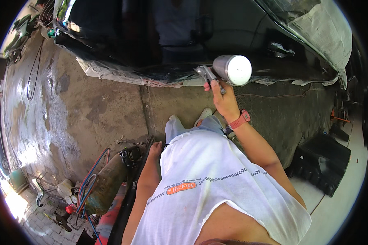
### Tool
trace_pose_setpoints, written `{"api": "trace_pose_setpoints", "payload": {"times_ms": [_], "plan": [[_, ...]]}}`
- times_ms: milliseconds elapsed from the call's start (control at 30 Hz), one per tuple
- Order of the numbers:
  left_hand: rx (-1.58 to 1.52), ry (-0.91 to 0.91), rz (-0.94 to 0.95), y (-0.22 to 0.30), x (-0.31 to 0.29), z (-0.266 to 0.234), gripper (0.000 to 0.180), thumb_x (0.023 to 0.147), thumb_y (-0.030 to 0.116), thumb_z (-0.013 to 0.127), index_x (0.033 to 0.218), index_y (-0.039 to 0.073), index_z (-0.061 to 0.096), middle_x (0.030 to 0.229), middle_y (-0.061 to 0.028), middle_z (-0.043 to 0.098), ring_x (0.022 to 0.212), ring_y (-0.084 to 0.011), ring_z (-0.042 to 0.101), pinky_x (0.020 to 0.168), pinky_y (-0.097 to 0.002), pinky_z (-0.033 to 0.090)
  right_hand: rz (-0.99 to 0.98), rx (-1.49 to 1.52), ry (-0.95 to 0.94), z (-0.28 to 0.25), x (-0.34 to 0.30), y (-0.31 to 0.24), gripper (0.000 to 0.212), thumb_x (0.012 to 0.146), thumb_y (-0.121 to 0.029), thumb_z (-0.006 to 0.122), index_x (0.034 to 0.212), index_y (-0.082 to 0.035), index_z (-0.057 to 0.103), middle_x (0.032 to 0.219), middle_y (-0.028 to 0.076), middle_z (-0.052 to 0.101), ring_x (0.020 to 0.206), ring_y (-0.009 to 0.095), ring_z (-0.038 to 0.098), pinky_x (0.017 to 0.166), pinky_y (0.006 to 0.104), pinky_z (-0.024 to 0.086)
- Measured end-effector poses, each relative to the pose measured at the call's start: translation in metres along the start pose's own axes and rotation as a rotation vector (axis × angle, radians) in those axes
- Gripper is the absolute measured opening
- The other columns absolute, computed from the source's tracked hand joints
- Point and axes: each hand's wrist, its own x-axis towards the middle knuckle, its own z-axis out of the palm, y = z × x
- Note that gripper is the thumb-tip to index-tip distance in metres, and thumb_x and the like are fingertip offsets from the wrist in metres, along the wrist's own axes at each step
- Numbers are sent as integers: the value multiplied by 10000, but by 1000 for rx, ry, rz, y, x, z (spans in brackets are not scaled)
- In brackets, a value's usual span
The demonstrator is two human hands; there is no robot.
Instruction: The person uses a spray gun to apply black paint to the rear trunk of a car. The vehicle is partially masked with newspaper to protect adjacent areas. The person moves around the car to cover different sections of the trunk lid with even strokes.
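A metal spray gun point(209, 74) with a round silver cup and white lid point(238, 70) is gripped in my right hand point(221, 96), fingers wrapped round its handle. A red watch is on that wrist. The gun is held up close to the glossy black car panel point(171, 53), its nose pointing left along the lower part. Whether the gun touches the panel I cannot tell. My left hand point(155, 149) hangs low beside my hip, fingers curled in; what they hold, if anything, is hidden.
Masking paper point(126, 77) lines the panel's lower edge; more paper point(321, 34) covers the upper right. A thin hose point(274, 96) runs along the concrete floor. Gas cylinders point(106, 183) with red and blue hoses stand lower left. A black plastic part point(321, 161) lies at right.
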Motion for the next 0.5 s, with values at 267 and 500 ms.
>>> {"api": "trace_pose_setpoints", "payload": {"times_ms": [267, 500], "plan": [[95, 75, 85, 45, -19, -13, 510, 994, 444, 612, 1247, 9, 695, 1169, -211, 734, 1137, -322, 694, 986, -411, 516, 52, 11, 146, -65, -24, 41, 451, 1077, -392, 513, 1113, 17, 701, 887, 71, 727, 634, 95, 574, 605, 271, 457], [43, 98, -16, 72, -43, 6, 482, 990, 432, 628, 1238, 26, 705, 1130, -180, 749, 1101, -270, 705, 958, -380, 522, 11, 136, -136, -117, -34, 87, 470, 1075, -300, 525, 1442, -7, 566, 1028, 81, 705, 940, 138, 644, 887, 311, 527]]}}
